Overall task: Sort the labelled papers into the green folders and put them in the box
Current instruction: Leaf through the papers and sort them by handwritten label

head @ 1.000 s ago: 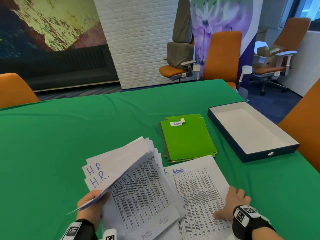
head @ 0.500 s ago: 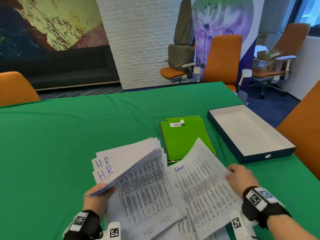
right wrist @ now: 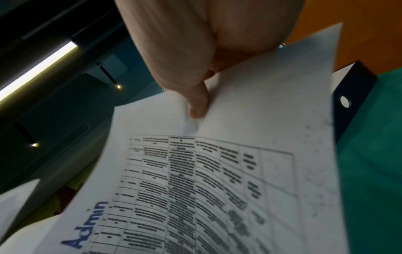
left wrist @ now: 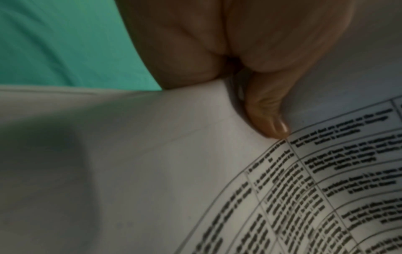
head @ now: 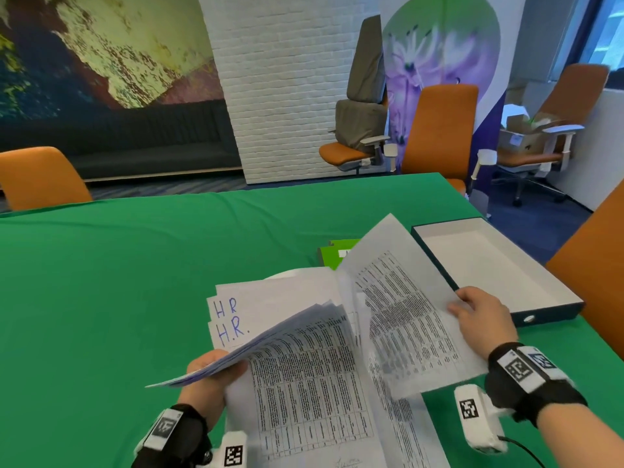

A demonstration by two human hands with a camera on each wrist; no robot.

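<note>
My left hand grips a fanned stack of printed papers marked "H.R." in blue, holding several sheets lifted off the page below; its thumb presses on a sheet. My right hand pinches the right edge of a single printed sheet labelled "Admin" and holds it raised and tilted above the table. Behind that sheet lie the green folders, mostly hidden. The dark shallow box with a white inside sits to the right, with nothing in it.
A green cloth covers the table. Orange chairs stand at the far left, behind the table and close on the right. A white brick pillar rises beyond the table.
My right hand has lifted the "Admin" sheet off the table, up and to the right, so it now covers most of the green folders. The left hand keeps its hold on the H.R. stack.
</note>
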